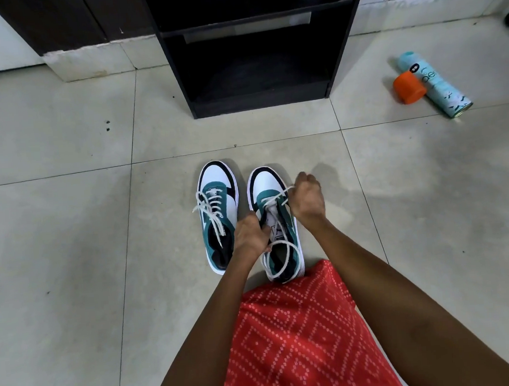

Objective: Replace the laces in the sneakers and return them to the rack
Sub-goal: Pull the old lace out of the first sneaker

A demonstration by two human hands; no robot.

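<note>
**Ana:** Where are the shoes now?

**Me:** Both are on the floor point(65, 207), close in front of me at twelve o'clock, side by side. The rack point(258, 101) stands further off, also at twelve. The shoes are not back in it yet.

**Ana:** What are the hands doing?

**Me:** The left hand point(250, 235) grips the right sneaker point(264, 183) by the edge next to the tongue, to hold it down. The right hand point(306, 196) is curled tight round the lace point(278, 195). The lace runs tight from the shoe out toward three o'clock.

**Ana:** How do I do this bit well?

**Me:** I think like this. Pull the lace flat, not twisted. Press the shoe down so it does not slide. Pull slowly, because the other end lies in a loop over the heel and could slip out of its hole. Make both ends the same length before the next hole.

**Ana:** Now count for me.

**Me:** Two sneakers. The left sneaker point(215, 177) has the other lace point(210, 210) in it, with loose ends. So that is two laces, one in each shoe. One rack. One spray can point(439, 87) at two o'clock. One orange cap point(408, 87) just beside it. One red cloth point(304, 335) at six o'clock. Two hands.
</note>
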